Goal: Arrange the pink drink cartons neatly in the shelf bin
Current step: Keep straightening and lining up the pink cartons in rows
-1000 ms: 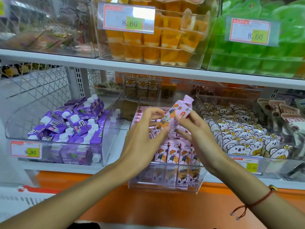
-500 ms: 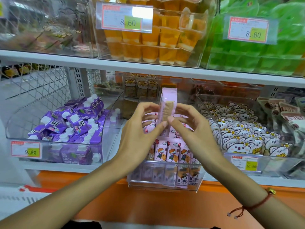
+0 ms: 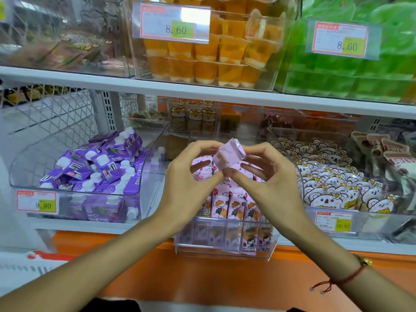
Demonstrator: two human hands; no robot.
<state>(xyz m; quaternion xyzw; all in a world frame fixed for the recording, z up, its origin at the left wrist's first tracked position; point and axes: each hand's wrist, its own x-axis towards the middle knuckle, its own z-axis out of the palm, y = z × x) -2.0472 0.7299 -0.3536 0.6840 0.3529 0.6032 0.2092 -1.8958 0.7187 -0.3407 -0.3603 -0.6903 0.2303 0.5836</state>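
A pink drink carton hangs above the clear shelf bin, tilted with one end toward me. My left hand and my right hand both pinch it by the fingertips from either side. Below them several pink drink cartons stand upright in a row at the bin's front. More pink cartons lie loosely further back, partly hidden by my hands.
A clear bin of purple cartons sits to the left, a bin of koala-print packs to the right. The upper shelf overhangs with orange jelly cups and green jelly cups. An orange base panel runs below.
The pink carton between my fingertips turned from slanted to upright, then tipped over so one end now faces me. Both hands stayed above the bin.
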